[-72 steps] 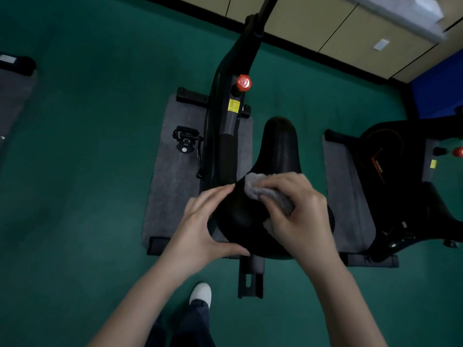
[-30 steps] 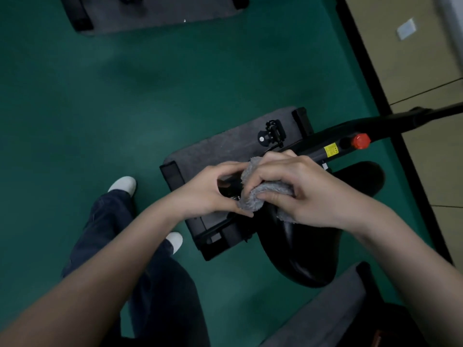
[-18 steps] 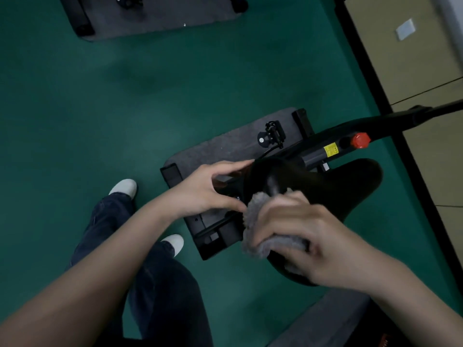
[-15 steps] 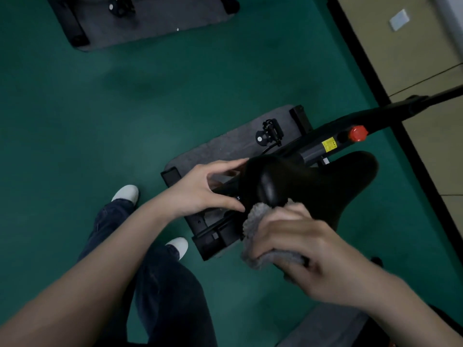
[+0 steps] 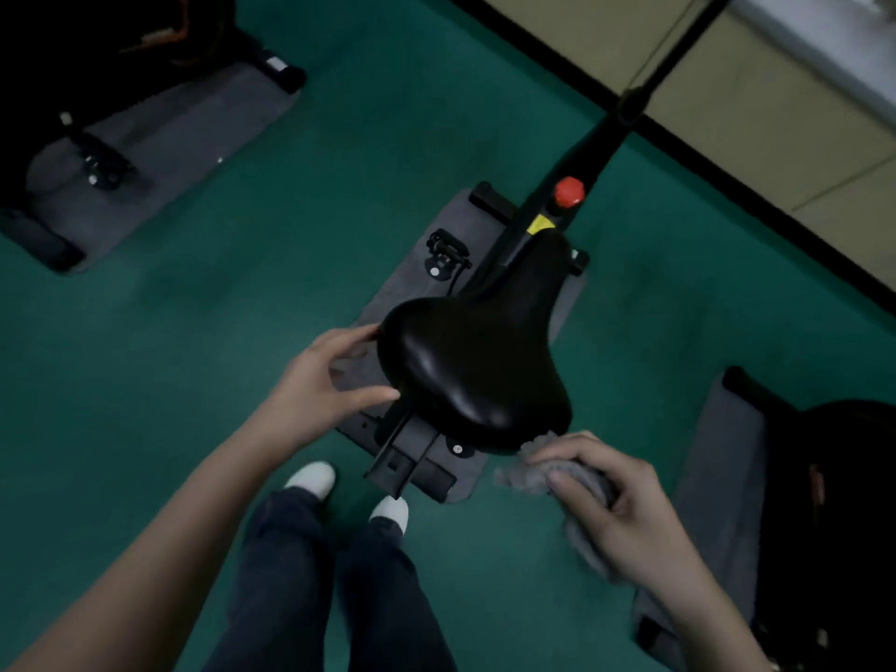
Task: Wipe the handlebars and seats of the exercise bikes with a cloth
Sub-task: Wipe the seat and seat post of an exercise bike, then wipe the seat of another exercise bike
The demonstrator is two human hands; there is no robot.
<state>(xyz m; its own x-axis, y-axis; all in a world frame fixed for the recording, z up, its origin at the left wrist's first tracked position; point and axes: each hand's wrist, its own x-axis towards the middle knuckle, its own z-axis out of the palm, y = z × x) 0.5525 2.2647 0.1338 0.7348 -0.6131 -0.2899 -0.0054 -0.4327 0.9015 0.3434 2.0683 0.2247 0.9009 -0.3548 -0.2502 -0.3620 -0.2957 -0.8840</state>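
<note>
The black seat of the exercise bike sits in the middle of the view, its wide end toward the person and its narrow nose pointing at the frame. The left hand is spread against the seat's left side, fingers relaxed, with the fingertips and the thumb touching the edge. The right hand is curled around a bunched grey cloth, held just at the seat's rear right corner; whether the cloth touches the seat cannot be told.

A red knob and a yellow label show on the frame beyond the seat, and a pedal hangs to the frame's left. The bike stands on a grey mat on the green floor. The person's white shoes and dark trousers are below the seat. Another bike stands at the upper left, and a third at the right edge.
</note>
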